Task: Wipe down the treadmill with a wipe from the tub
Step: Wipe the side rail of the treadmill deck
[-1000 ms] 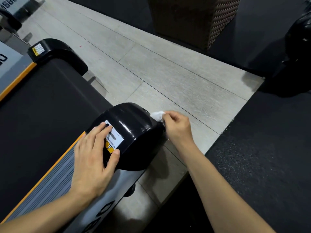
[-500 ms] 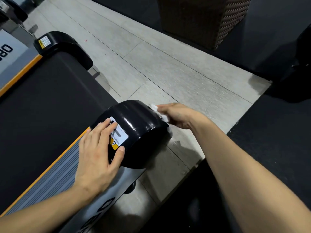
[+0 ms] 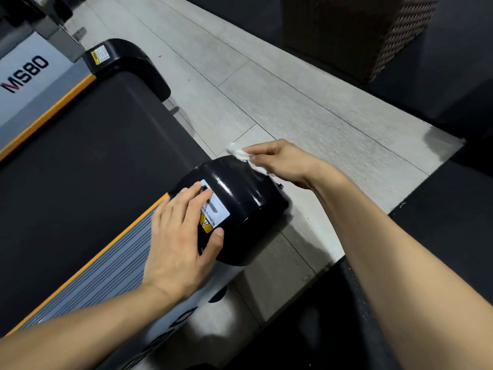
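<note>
**Rear End Cap: Hand and Wipe Positions**

Landmark: the glossy black end cap (image 3: 240,206) at the rear right corner of the treadmill (image 3: 88,166). All positions below are given relative to it.

1. Right hand (image 3: 280,160): located at the far upper edge of the end cap. Its fingers are curled and pinch a crumpled white wipe (image 3: 238,153). The wipe is in contact with the top far edge of the end cap; part of it shows beyond the fingertips and part trails under the hand along the cap's outer side.

2. Left hand (image 3: 178,236): lies flat on the near side of the end cap, fingers straight and slightly spread. The fingertips rest on the white and yellow warning label (image 3: 214,209) on the cap's top face. The thumb presses on the near side of the cap just below the label. The palm covers the ribbed grey side rail (image 3: 106,265) where it meets the cap.

3. Treadmill belt (image 3: 80,161): dark, running away to the left of the end cap, bordered by an orange strip (image 3: 88,263) next to the side rail.

4. Second end cap (image 3: 128,62): black, at the opposite rear corner, well apart from the landmark, carrying its own small label.

5. Floor: grey tiles (image 3: 293,97) lie beyond and to the right of the end cap. Dark matting (image 3: 453,236) lies to the right of the tiles. A brown woven bin (image 3: 360,30) stands far beyond the cap.

The wipe tub is out of view.
</note>
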`<state>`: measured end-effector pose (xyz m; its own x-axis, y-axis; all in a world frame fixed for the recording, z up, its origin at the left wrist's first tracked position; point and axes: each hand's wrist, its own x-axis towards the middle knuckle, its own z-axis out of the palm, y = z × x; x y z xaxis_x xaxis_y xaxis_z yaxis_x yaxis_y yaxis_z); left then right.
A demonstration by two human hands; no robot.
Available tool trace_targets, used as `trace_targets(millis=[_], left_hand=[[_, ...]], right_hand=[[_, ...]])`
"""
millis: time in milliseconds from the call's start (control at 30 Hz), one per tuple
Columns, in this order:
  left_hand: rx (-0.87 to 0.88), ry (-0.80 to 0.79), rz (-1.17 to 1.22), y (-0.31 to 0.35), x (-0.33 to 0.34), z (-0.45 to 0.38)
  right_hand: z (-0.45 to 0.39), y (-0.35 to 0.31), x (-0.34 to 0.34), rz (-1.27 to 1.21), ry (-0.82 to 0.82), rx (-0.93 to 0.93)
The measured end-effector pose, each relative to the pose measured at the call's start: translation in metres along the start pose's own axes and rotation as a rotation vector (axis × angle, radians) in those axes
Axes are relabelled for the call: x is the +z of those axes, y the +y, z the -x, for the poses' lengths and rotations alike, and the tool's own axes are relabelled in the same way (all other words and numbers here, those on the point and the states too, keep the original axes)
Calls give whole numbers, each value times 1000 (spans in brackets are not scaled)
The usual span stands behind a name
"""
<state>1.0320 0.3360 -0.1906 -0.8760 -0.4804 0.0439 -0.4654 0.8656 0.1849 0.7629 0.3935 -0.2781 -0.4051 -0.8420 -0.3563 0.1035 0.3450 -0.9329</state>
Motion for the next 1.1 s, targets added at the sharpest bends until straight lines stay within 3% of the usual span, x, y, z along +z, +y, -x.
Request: trace_targets(millis=[100,233,367,467,733,867,933,1033,1100], left_hand=[[1,1,-6,0,0,0],[4,-5,-15,-1,0,0],[-4,9,-16,0,1,0],[-10,21,-16,1,2,1],[-24,30,-24,4,1,0],[-21,37,-22,4,2,0],[-22,36,-19,4,2,0],[-18,42,-27,3,2,0],[-19,40,-28,3,3,0]], right_hand=[[0,6,2,-35,4,10],[-11,52,0,-64,-40,321],[7,79,5,-167,32,352],[46,90,16,-216,192,284],[129,57,113,-440,870,-76],[136,47,146,-73,812,-510],[126,61,141,-77,858,-436],[116,63,135,-349,938,-66],[121,49,143,-314,924,-223]])
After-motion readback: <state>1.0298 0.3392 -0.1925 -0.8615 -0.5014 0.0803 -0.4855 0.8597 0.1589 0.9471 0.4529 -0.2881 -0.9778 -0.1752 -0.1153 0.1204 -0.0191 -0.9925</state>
